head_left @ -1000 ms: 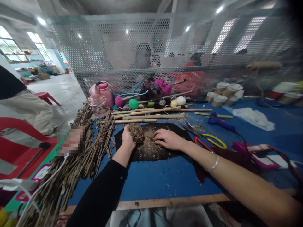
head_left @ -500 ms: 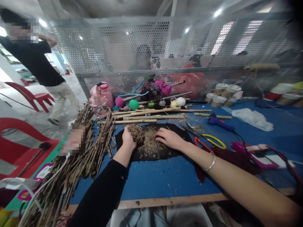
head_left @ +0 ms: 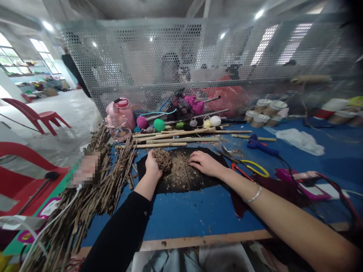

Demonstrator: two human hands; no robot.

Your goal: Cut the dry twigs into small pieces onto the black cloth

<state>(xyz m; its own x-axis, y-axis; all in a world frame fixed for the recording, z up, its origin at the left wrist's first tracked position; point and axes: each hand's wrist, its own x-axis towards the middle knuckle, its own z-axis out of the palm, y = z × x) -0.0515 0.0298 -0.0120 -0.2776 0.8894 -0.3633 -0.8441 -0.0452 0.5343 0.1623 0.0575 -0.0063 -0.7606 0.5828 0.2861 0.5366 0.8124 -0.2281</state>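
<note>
My left hand (head_left: 153,166) is wrapped round a clump of dry, crumbly brown plant bits (head_left: 162,159), holding it over the left part of a black cloth (head_left: 210,182). Loose brown crumbs (head_left: 178,177) are scattered across the cloth's middle. On the cloth's right side, my right hand (head_left: 204,163) lies palm down with its fingers a little bent and apart; its fingertips are at the edge of the crumbs. I see nothing held in it. A thin dark line, a crease or a twig, runs down the cloth below those fingers.
Bundled dry twigs (head_left: 93,189) cover the table's left side. Bamboo sticks (head_left: 181,138), yarn balls (head_left: 159,125) and a pink jug (head_left: 120,117) stand behind the cloth. Rightward lie scissors (head_left: 255,166), a blue glue gun (head_left: 262,146), a white plastic bag (head_left: 300,141) and several paper cups (head_left: 261,120).
My right hand has shifted slightly right and up, exposing more crumbs. My left hand still holds the clump. The person at the left has walked behind the mesh screen's edge.
</note>
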